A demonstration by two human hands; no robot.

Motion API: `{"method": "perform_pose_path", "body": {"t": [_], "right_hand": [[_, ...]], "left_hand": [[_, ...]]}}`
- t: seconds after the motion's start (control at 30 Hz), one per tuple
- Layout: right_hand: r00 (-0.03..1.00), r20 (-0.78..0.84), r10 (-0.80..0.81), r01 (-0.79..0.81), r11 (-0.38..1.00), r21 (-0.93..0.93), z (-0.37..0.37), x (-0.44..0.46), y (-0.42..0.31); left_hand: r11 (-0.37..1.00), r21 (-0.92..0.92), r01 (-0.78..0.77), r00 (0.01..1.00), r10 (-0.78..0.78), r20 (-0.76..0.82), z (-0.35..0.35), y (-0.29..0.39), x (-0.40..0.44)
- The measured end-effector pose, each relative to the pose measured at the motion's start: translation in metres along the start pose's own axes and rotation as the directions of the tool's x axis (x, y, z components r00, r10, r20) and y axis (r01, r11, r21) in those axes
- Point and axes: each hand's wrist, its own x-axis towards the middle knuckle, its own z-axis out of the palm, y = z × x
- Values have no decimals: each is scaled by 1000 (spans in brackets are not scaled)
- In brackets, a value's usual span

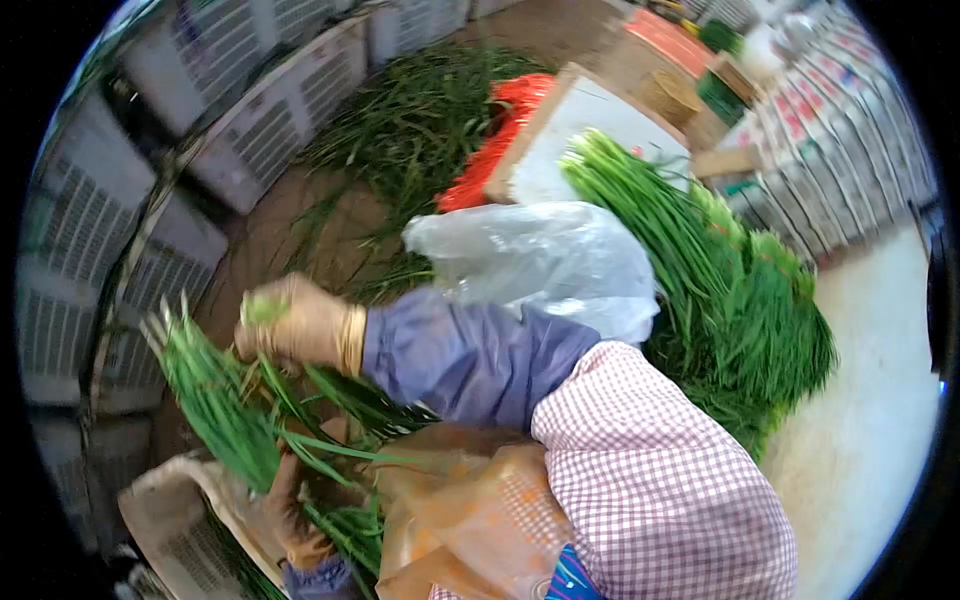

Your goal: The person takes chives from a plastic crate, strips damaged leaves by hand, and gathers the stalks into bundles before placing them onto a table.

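My right hand [305, 322], in a tan glove and smeared by motion, is at the left of the view. Its fingers are closed around pale green stalk ends of chives [265, 309]. Below it, my left hand [290, 510], gloved and partly hidden by leaves, grips a bunch of green chives [215, 400] whose whitish ends point up and left. Loose chive leaves [350, 530] hang beside the left hand, over a translucent orange apron [450, 510].
Tied chive bunches [710, 270] are heaped at the right, by a clear plastic bag [540, 260] and a white-topped board [590, 120]. Red strips [515, 110] lie beside it. Discarded leaves [410, 110] cover the floor. Grey plastic crates [280, 120] line the left; a pale container [180, 520] stands near.
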Motion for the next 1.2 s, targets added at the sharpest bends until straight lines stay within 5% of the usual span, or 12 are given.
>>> {"method": "perform_pose_path", "body": {"t": [0.13, 0.3, 0.47, 0.63, 0.7, 0.83, 0.9, 0.97, 1.0, 1.1, 1.17, 1.2], "right_hand": [[702, -182, -688, 615, 715, -333, -117, -4, -81], [482, -321, -815, -104, 310, -945, -259, -143, -248], [704, -490, -515, -584, -26, -812, -294, -217, -297], [652, -737, 178, -739, 370, -563, -334, -180, -179], [755, -655, 28, -485, 697, -529, -368, -168, -98], [792, -422, -442, -595, -402, -696, -284, -131, -81], [701, -76, -709, -139, -32, -990, -244, -96, -85], [943, 75, -325, 262, 584, -769, -193, -65, -65], [989, 62, 137, -101, 907, -409, -139, -60, -59], [562, 569, 601, -728, 686, -5, -51, -43, 41], [639, 741, 207, -612, 720, 327, -10, -32, 164], [645, 762, 62, -585, 681, 440, 16, -27, 221]], "left_hand": [[978, 16, 208, 964, -202, -173, -47, -16, 1], [970, 212, 117, 978, -76, -194, -62, -8, 13], [934, -75, 348, 933, -353, -65, -13, 44, 20], [848, -156, 506, 859, -511, 13, 8, 89, 41], [855, -130, 502, 859, -510, -43, 16, 107, 45], [913, -24, 408, 911, -409, -50, 36, 141, 49], [937, -35, 347, 938, -346, 32, 39, 150, 53], [946, -11, 323, 946, -323, 3, 41, 153, 47], [955, 27, 297, 955, -297, 0, 42, 153, 40], [912, 236, 334, 940, -342, -7, 24, 131, 9], [555, 727, 404, 863, -495, -101, -1, 85, -18], [698, 597, 395, 889, -454, -57, -13, 61, -49]]}}
